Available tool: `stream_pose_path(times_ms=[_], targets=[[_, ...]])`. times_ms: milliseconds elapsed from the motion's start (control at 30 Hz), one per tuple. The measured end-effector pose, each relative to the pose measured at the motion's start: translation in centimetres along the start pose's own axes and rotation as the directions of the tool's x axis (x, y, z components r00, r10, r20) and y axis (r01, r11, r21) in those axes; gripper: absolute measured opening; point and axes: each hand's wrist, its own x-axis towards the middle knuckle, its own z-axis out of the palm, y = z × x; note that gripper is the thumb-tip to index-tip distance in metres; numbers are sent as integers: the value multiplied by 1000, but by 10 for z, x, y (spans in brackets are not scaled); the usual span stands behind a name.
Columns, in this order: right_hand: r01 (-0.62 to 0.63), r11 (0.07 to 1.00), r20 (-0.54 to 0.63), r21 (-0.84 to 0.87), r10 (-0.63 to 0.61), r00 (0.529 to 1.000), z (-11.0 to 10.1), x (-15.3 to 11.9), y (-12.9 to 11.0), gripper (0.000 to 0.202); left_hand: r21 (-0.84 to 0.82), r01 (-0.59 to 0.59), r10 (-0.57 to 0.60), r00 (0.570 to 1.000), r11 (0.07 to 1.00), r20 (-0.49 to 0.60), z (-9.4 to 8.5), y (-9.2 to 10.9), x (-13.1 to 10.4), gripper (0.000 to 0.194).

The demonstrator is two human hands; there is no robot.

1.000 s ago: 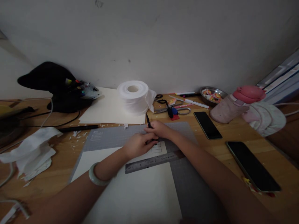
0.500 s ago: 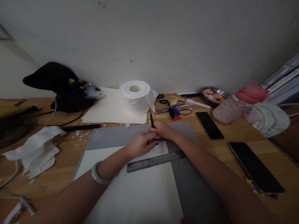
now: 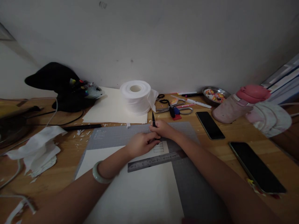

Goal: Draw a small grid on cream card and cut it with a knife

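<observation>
My right hand [image 3: 163, 129] is closed around a black pen [image 3: 153, 119], its upper end pointing up and away from me. Beside it, touching or nearly so, my left hand [image 3: 141, 144] has its fingers bent and thumb pressed in near the pen's lower end; whatever they hold is hidden. Both hands are over the top of a cream paper sheet [image 3: 149, 189], where a small ruled grid [image 3: 158, 147] is drawn. A steel ruler [image 3: 149, 161] lies slanted across the sheet below the hands. Under the paper is a grey cutting mat [image 3: 193, 186].
Behind the mat stand a tissue roll [image 3: 135, 98] on paper sheets [image 3: 102, 109] and scissors [image 3: 184, 110]. Two phones [image 3: 209, 125], a pink bottle [image 3: 235, 105] and a metal bowl [image 3: 216, 101] are on the right. Crumpled tissue [image 3: 40, 149], paper scraps and a black pencil case [image 3: 60, 93] lie left.
The black pen stands slightly differently in my right hand, its upper end a little further right. The whole view has shifted slightly; paper, ruler and hands otherwise look the same.
</observation>
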Motion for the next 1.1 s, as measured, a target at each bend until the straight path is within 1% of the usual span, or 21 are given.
stream_pose_path(times_ms=[233,433,633,833,1000,1100], targets=[[19,999,-30,29,-18,999,1,1,4,25,4,-15,15,1000,1000,-2,0,-1,0,14],[50,998,-38,47,-48,998,2,2,8,24,20,3,-3,1000,1000,5,0,-1,-1,16],[45,997,-31,65,-43,999,1,2,6,22,24,0,0,1000,1000,-3,0,-1,-1,17],[80,995,-39,60,-78,996,0,1,6,23,22,-5,5,1000,1000,-10,2,-3,-1,17],[64,996,-18,66,-63,998,-1,1,6,22,11,-20,20,999,1000,-32,2,-3,-1,16],[63,996,-22,56,-61,998,-2,0,5,22,9,-18,19,1000,1000,-24,2,-3,-1,17]])
